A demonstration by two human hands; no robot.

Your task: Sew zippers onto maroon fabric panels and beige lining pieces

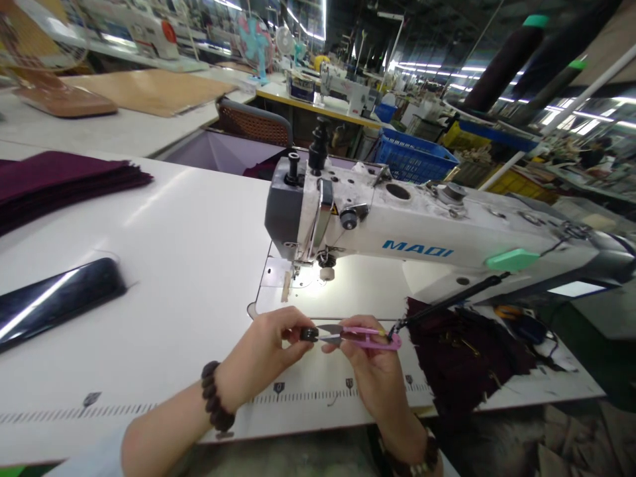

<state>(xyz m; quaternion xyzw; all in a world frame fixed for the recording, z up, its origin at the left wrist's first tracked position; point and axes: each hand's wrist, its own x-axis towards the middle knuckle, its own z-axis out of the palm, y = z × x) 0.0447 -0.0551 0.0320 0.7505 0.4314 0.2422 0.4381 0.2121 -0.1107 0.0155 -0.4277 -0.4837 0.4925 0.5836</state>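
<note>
Between the thumb and fingers of my left hand (271,341) is a small dark round piece that looks like a bobbin (309,334). My right hand (372,368) grips pink thread snips (368,336), their pointed metal blades directed left. The blade tips are at the bobbin, though whether they touch it I cannot tell. A black cord (447,299) runs from the snips' handle end up to the right. Both hands are just in front of the white sewing machine (368,215), whose lit needle area lies beyond them.
On the white table (173,318) lies a black phone-like slab (59,298) at the left. Folded maroon cloth (64,182) is stacked behind it. More dark maroon fabric (462,358) lies right of my hands. A blue crate (415,156) stands behind the machine.
</note>
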